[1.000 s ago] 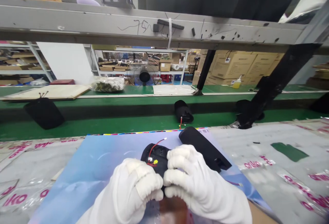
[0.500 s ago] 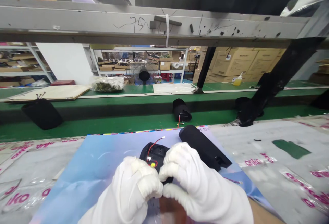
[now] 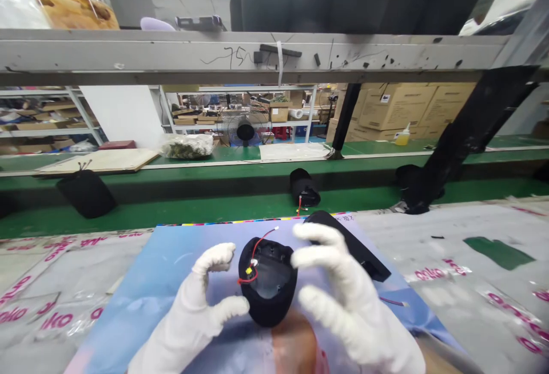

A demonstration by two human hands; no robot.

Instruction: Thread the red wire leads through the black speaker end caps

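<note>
A black oval speaker housing stands on end on the blue printed sheet, its recessed face turned towards me. A thin red wire and a small yellow connector sit at its upper left. My left hand, in a white glove, is spread at the housing's left side, its thumb close to the lower edge. My right hand, also gloved, curves open at the right side, fingers apart. Neither hand holds it. A long black housing piece lies behind my right hand, partly hidden.
A grey metal beam crosses above a green shelf holding several black housings, one with a red wire. Plastic sheeting with pink lettering covers the bench. Cardboard boxes stand far behind.
My hands have moved apart and released the black housing. It now stands more upright, showing its recessed face, and the view has shifted slightly.
</note>
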